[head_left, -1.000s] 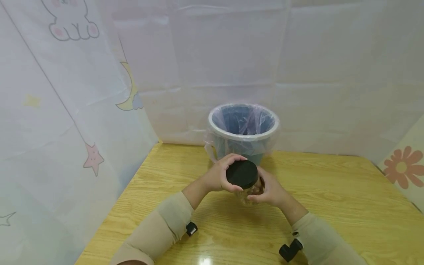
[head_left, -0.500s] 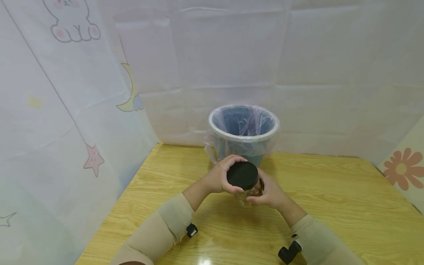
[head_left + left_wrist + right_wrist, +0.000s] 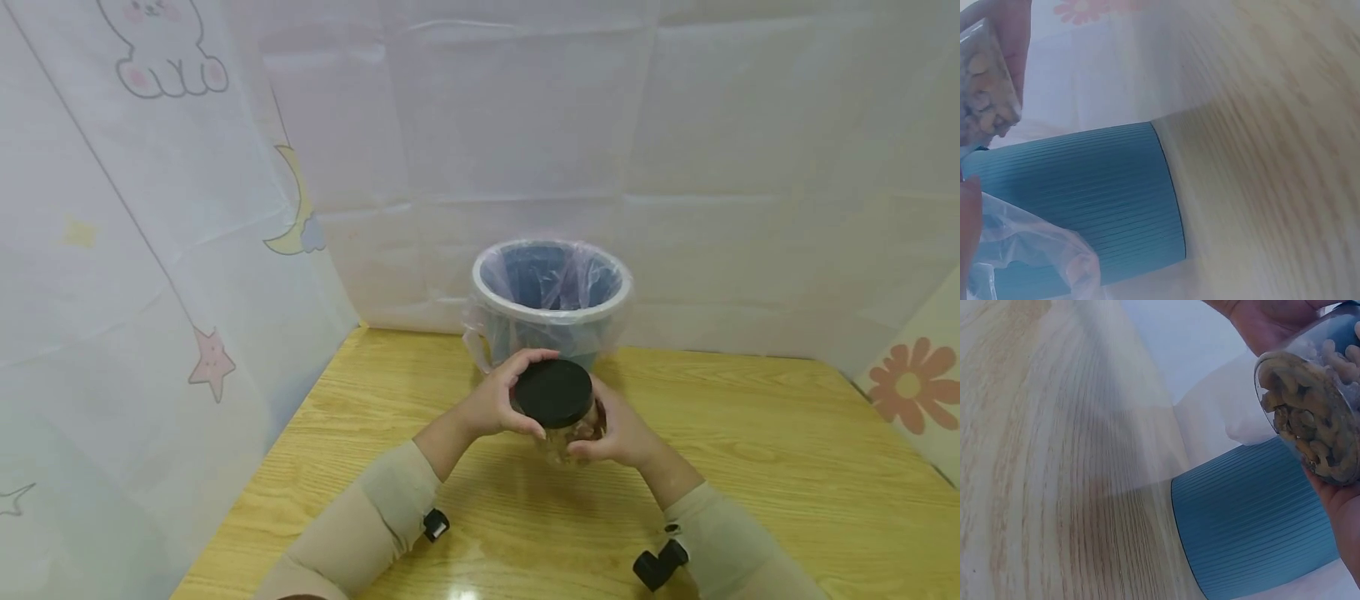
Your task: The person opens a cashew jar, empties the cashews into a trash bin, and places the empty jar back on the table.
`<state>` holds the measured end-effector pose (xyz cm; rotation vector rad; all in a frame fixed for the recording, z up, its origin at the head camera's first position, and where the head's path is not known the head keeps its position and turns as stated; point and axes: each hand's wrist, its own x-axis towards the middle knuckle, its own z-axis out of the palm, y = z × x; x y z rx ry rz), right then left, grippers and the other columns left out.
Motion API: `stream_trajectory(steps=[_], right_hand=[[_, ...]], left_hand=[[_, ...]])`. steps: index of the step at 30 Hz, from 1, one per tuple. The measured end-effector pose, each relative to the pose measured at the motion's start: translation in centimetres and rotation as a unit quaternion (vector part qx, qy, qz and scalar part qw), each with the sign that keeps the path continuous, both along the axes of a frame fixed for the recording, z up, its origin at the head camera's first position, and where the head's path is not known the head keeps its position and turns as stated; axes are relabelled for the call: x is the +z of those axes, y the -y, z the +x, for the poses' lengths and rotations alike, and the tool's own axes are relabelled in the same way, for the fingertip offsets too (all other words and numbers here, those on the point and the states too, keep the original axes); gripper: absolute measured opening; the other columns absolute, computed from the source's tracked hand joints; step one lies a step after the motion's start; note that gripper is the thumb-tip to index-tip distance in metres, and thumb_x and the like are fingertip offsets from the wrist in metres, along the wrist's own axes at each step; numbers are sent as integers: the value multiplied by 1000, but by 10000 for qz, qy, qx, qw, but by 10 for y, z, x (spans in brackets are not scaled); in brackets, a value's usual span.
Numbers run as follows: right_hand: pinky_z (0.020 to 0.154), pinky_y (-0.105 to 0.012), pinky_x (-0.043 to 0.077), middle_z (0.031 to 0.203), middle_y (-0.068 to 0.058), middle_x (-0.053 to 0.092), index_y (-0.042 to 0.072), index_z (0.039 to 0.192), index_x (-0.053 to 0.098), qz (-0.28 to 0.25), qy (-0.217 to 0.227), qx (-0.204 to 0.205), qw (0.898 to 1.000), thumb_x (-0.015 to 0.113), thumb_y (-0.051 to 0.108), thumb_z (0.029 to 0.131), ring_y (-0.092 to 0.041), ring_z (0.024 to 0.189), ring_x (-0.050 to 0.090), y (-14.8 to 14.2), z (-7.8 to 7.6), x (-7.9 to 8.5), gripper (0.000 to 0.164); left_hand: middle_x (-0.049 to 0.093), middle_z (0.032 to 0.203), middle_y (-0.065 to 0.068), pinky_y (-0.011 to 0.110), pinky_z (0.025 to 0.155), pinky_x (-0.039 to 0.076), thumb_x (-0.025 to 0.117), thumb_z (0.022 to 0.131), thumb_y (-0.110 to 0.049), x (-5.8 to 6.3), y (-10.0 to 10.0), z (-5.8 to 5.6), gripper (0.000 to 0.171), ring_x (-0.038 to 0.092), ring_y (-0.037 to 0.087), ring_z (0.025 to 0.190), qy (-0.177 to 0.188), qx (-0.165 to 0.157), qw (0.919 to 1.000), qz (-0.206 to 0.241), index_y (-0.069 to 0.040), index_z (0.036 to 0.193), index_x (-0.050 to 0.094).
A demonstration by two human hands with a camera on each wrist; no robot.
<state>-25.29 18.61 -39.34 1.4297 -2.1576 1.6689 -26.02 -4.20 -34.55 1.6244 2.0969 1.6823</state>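
Observation:
Both hands hold a clear jar (image 3: 558,447) with a round black lid (image 3: 553,393), in front of the bin in the head view. My left hand (image 3: 497,400) grips the lid from the left, thumb on the near side and fingers on the far side. On the right, my right hand (image 3: 621,433) wraps round the jar's body. Curved tan pieces that look like cashews (image 3: 1310,419) lie in the jar, seen through its base in the right wrist view. The jar is tilted and held above the wooden table (image 3: 480,508).
A blue ribbed bin (image 3: 1085,200) stands at the table's back edge, just behind the hands. A clear plastic liner (image 3: 577,275) hangs over its white rim (image 3: 553,317). Pale printed cloth (image 3: 480,133) encloses the table at the back and sides.
The jar, its lid and my right hand have shifted slightly to the right. My left hand stays nearly in place round the lid, and the bin has not moved.

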Motion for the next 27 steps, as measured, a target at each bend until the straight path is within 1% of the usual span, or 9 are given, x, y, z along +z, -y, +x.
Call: stream_trajectory(steps=[1,3,5,8,10,15,20,22,27], right_hand=[[72,-26,49,127,-5,49,0,137,31,-48,9,79,10000,79,14,71,-12,99,52,0,0,1,83],[70,-25,48,130,-4,47,0,139,29,-104,17,179,9998,78,15,72,-11,99,51,0,0,3,84],[75,-24,48,131,-3,46,0,139,29,-112,21,225,9997,77,17,73,-11,104,50,0,1,4,83],[89,-23,43,133,-3,45,-2,138,29,-124,29,305,9995,77,17,73,-13,113,48,0,1,5,83],[95,-23,39,133,-2,45,-2,138,29,-113,61,334,9994,78,16,72,-13,118,45,0,1,5,83],[97,-23,37,132,-1,47,-4,137,30,-42,152,466,9988,77,12,70,-13,117,45,-1,1,4,83],[95,-23,39,133,-2,45,-4,139,26,-35,318,664,9973,76,12,71,-13,117,45,-3,-1,3,86],[95,-23,39,133,-2,45,-3,139,26,-36,364,696,9969,76,14,72,-13,117,45,-3,-2,3,85],[97,-24,37,131,-2,47,-4,137,30,-14,292,641,9975,75,11,71,-14,117,46,-3,-2,1,81]], left_hand=[[41,129,26,34,101,34,74,62,-52,0,0,0,104,44,23,119,181,-139,9997,57,10,134,31],[40,129,29,35,101,35,74,61,-52,-1,-2,1,107,44,21,119,463,-316,9983,145,11,134,28],[40,128,30,36,101,34,75,60,-51,-2,-3,1,108,45,19,119,690,-458,9963,223,11,134,28],[39,129,32,35,103,31,76,60,-51,-4,-4,1,109,44,18,121,792,-530,9949,319,11,134,27],[38,130,32,36,104,30,77,59,-50,-8,-5,-2,110,43,19,122,846,-617,9938,368,11,135,26],[37,134,28,36,105,29,79,56,-51,-24,-8,-12,114,41,19,123,945,-813,9913,422,5,139,25],[32,139,26,37,105,29,80,57,-47,-30,-10,-15,115,38,21,126,1468,-1226,9797,608,0,143,20],[33,138,26,36,104,29,81,57,-46,-31,-10,-14,114,39,21,125,1543,-1211,9787,612,-1,143,21],[37,133,28,35,103,31,81,59,-46,-28,-8,-12,109,42,16,121,1326,-912,9858,470,2,139,25]])
